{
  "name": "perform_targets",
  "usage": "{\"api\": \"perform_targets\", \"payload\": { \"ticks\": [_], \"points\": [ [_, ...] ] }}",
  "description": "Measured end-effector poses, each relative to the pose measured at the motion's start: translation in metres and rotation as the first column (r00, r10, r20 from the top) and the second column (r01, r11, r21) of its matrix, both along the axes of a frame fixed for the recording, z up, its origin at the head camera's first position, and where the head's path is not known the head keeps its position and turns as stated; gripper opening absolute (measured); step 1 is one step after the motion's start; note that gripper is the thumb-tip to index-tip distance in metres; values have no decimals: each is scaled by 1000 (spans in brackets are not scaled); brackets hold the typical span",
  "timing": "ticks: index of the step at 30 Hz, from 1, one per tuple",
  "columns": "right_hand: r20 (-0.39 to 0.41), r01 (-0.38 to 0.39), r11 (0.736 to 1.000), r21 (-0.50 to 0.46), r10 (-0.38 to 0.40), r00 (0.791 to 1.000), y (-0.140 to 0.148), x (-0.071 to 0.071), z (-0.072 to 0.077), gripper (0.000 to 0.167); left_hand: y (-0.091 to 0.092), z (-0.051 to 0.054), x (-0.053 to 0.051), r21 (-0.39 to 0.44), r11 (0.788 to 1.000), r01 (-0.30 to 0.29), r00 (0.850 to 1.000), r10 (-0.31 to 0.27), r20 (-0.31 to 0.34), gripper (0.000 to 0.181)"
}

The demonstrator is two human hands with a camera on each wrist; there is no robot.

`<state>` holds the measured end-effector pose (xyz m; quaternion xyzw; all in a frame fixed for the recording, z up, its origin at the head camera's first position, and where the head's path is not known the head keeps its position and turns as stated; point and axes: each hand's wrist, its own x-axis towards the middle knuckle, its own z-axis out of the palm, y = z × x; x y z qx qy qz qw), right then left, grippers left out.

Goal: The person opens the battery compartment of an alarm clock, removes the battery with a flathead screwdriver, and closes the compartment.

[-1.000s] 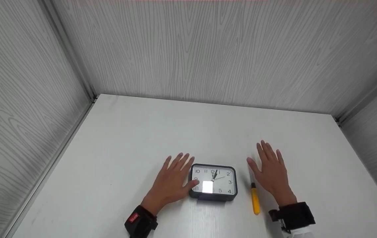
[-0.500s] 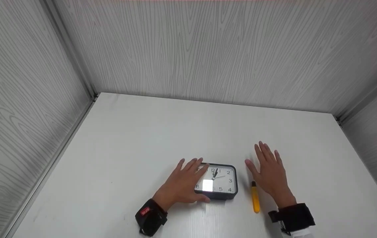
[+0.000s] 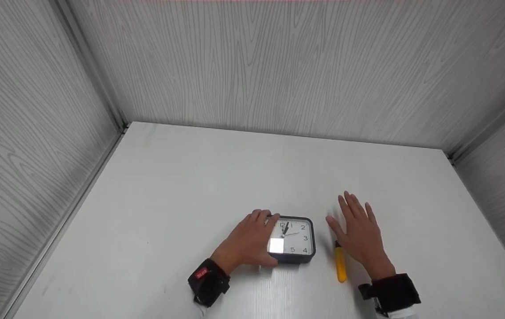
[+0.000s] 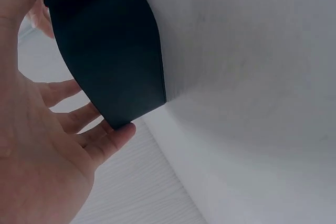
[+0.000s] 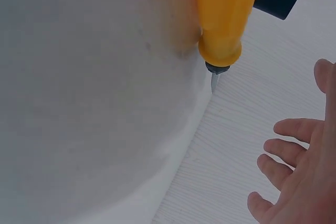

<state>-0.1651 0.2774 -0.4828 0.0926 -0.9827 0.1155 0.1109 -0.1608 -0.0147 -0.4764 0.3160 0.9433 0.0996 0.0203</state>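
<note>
A square-cornered clock (image 3: 297, 241) with a dark frame and white dial lies face up on the table. My left hand (image 3: 250, 239) grips its left side, fingers at the far edge and thumb at the near edge. In the left wrist view the dark clock body (image 4: 110, 51) sits between the thumb and fingers of my left hand (image 4: 42, 145). Right of the clock lies a screwdriver with a yellow handle (image 3: 340, 265). Beside it my right hand (image 3: 362, 237) has its fingers extended, holding nothing. The right wrist view shows the yellow handle (image 5: 226, 14) apart from my right hand (image 5: 299, 177).
The white table (image 3: 190, 177) is bounded by a grey wood-grain panel (image 3: 252, 66) at the back and others at the left (image 3: 17, 133) and right (image 3: 500, 177). Black bands circle both wrists.
My left hand has moved right onto the clock's left part and closed its fingers and thumb around the edges. My right hand has shifted slightly left and nearer, still with straight fingers.
</note>
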Motion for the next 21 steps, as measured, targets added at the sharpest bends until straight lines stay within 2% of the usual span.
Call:
{"api": "perform_targets", "payload": {
  "ticks": [6,9,15,18,21],
  "points": [
    [16,-8,1000,-8,8,1000,2,2,-1,69,0,2,1,-26,1000,-8,1000,8,-5,106],
    [25,-16,1000,-16,16,1000,2,3,-1,70,-1,2,2,-12,1000,-13,1000,13,5,108],
    [21,-26,1000,-14,26,999,4,5,-2,69,-7,3,4,92,995,-40,998,34,60,115],
    [11,-39,999,-21,39,999,3,7,-2,69,-10,4,5,154,986,-62,994,48,94,116],
    [2,-69,995,-71,69,998,1,11,-3,68,-12,4,7,215,972,-93,988,63,140,117]
  ]
}}
